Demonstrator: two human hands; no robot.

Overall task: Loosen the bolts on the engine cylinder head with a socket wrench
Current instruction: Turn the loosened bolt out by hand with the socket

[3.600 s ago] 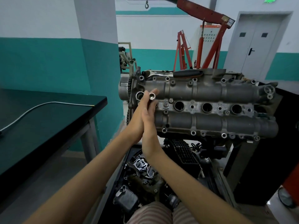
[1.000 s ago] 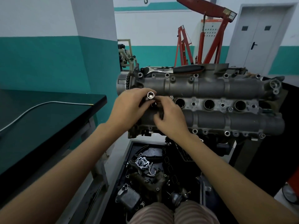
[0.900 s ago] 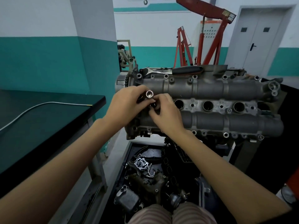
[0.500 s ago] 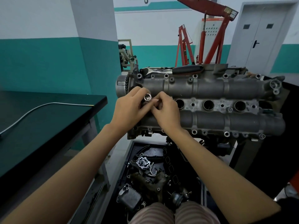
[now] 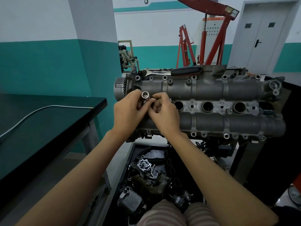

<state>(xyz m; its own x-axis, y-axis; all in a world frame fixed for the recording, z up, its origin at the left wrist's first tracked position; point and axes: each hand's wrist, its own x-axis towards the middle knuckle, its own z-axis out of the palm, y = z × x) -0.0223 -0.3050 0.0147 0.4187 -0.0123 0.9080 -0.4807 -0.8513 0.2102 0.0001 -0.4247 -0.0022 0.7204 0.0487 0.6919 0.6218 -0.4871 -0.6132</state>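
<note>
Two hands [image 5: 146, 111] round shiny cylindrical socket [image 5: 145, 95]

This is an auto repair or training workshop. A bare engine cylinder head [image 5: 211, 101] sits on a stand in the middle of the room, with a ratchet wrench [image 5: 171, 72] lying along its far edge. Behind it stands a red engine hoist [image 5: 210, 39], its hook [image 5: 146, 0] hanging near the ceiling. A tray [image 5: 128, 160] on the floor holds loose engine parts. A dark bench [image 5: 48, 128] stands to the left against teal-and-white painted walls, and a grey double door [image 5: 263, 35] is at the back.
</note>
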